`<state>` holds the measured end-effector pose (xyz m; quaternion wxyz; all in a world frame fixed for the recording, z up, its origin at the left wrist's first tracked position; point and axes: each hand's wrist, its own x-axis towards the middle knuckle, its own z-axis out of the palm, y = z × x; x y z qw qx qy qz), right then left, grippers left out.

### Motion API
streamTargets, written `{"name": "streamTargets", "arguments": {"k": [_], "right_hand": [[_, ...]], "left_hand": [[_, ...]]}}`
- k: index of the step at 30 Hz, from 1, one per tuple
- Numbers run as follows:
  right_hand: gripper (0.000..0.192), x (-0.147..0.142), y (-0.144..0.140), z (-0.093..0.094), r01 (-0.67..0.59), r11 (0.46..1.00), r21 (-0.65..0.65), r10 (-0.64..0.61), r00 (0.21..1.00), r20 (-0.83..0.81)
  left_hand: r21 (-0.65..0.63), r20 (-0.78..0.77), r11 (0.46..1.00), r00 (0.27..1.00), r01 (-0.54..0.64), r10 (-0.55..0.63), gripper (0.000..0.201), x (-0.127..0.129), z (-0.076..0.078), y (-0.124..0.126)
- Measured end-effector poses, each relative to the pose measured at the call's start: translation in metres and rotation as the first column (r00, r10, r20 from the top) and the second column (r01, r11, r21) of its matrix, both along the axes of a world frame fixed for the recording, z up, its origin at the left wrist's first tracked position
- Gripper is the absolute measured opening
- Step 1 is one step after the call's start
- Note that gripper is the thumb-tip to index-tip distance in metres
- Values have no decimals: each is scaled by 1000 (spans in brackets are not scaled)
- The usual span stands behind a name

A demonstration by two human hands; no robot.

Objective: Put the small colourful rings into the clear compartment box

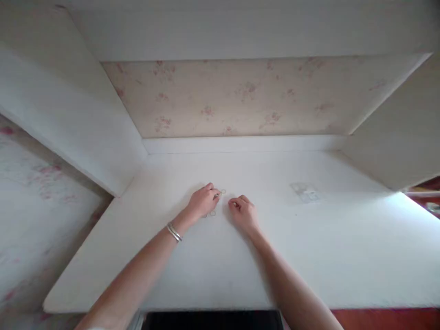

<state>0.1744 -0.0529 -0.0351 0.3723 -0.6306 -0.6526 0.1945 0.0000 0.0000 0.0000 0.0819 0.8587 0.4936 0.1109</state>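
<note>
Small thin rings (212, 213) lie on white bench (309, 256), mid-bench, between hands. Left hand (203, 200) pinches one ring (222, 192) at fingertips; right hand (243, 211) curled just beside, grip unclear. Rings look light, stiff, slippery; best pinched by rim.

I am looking at a plain white desk top (220, 266) that is showing no pattern, with white side panels (68, 114) rising around it. The back wall (240, 96) is showing cream wallpaper scattered with faded pink flower sprigs, and the same pink-on-cream print is running down the wall at far left (30, 206). My left hand (203, 200) is wearing a silver bangle (173, 232) at the wrist. Tiny pale, yellowish rings (212, 213) are lying by it, barely showing against the white. A faint grey-blue patch (305, 191) is marking the desk to the right. Reddish-brown floor (388, 318) is showing below, and a black strip (213, 320) is sitting at the desk's near edge
</note>
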Motion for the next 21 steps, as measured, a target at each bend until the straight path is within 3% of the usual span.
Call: {"name": "streamTargets", "arguments": {"k": [9,16,21], "right_hand": [[21,1,-1,3,-16,999,28,15,1000,16],[21,2,-1,2,-17,999,35,17,1000,3],[22,2,-2,3,-24,999,22,24,1000,-3]], "left_hand": [[-38,-31,999,999,-5,4,24,14,-3,12],[-9,221,1000,975,-14,16,20,3,8,4],[18,323,1000,946,-22,15,20,-14,16,-18]]}}
